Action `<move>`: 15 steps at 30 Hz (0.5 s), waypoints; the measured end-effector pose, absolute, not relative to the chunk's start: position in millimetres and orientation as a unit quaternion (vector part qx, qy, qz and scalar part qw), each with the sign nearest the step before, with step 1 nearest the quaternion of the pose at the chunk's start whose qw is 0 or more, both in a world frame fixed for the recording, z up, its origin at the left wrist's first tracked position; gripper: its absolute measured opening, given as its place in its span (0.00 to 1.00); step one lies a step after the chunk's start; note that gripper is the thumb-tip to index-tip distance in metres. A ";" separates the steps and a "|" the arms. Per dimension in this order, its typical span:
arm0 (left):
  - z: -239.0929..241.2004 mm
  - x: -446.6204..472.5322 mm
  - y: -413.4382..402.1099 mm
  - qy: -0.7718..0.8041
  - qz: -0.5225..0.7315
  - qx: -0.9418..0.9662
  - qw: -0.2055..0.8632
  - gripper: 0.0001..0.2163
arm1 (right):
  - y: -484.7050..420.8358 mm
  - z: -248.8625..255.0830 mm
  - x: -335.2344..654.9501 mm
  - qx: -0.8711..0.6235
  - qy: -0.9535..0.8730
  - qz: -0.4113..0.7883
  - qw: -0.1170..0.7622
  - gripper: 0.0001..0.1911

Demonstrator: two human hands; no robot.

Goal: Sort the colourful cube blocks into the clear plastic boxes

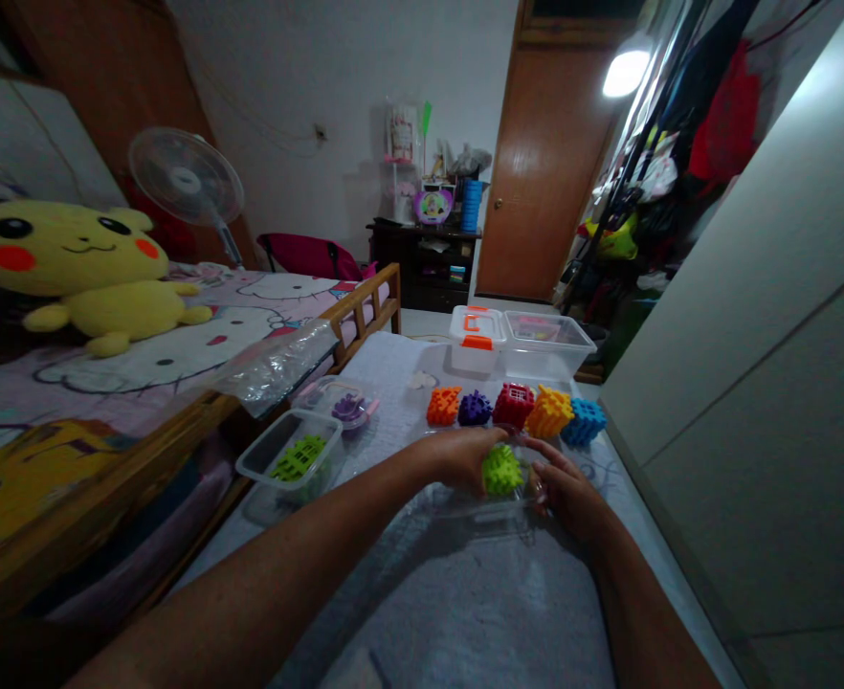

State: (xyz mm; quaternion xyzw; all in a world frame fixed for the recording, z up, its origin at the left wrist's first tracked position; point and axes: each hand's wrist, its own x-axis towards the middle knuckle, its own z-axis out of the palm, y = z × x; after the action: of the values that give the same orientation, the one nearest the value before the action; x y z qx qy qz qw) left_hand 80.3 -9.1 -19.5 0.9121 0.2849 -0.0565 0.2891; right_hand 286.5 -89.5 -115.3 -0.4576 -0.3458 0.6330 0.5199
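Head view: we see left hand [459,457] curled on lime-green notched block [502,471], likely steadying it; right hand [569,490] half-curled, hold unclear.

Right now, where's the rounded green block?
Head view, right of centre: the green block is between the left hand and the right hand, nearer the camera than the red block.

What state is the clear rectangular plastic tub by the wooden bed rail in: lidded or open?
Open: the tub has no lid on; bright green toothed plastic pieces show inside.
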 end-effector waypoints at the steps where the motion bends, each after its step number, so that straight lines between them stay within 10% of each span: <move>1: -20.9 77.9 -10.5 0.282 -0.040 0.916 0.282 0.40 | -89.8 -114.4 286.0 -0.455 -0.349 0.634 0.518 0.32; 7: -35.4 81.5 -22.3 0.259 0.048 0.929 0.260 0.18 | -91.0 -113.4 283.1 -0.452 -0.359 0.641 0.505 0.34; 15: -39.0 76.0 -26.1 0.254 0.084 0.927 0.261 0.24 | -91.0 -112.8 282.8 -0.458 -0.363 0.644 0.494 0.34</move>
State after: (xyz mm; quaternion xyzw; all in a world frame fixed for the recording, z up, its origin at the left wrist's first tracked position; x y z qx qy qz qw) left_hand 76.0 -26.1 -39.0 0.9275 0.2545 0.0845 0.2606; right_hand 282.8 -91.0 -112.8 -0.4576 -0.3631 0.6442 0.4937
